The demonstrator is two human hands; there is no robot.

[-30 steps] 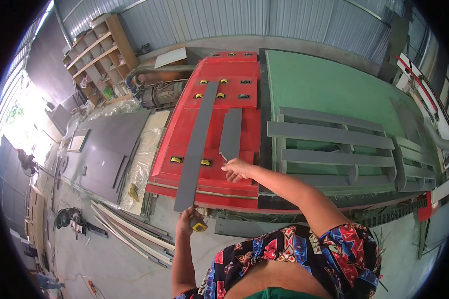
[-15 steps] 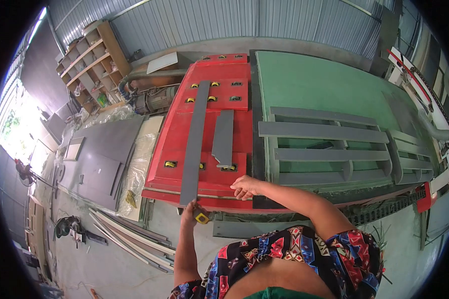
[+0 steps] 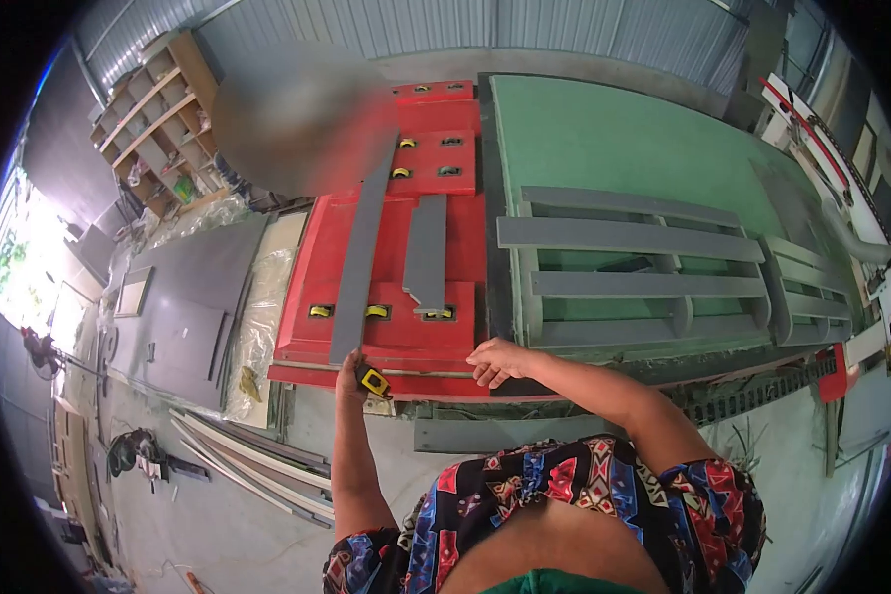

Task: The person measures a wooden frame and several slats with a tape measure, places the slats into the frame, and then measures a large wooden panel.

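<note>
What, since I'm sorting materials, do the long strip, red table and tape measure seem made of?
Long strip: probably laminated board; flat, even matte grey, straight edges.
Red table: likely painted metal; smooth panels, but the red coat hides what's beneath.
Tape measure: yellow-and-black casing, probably plastic; too small to be sure.

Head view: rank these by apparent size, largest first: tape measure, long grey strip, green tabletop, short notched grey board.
1. Green tabletop
2. Long grey strip
3. Short notched grey board
4. Tape measure

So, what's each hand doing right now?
Left hand: closed on a yellow-black tape measure, touching the long grey board.
Right hand: half-open, seemingly empty.
</note>
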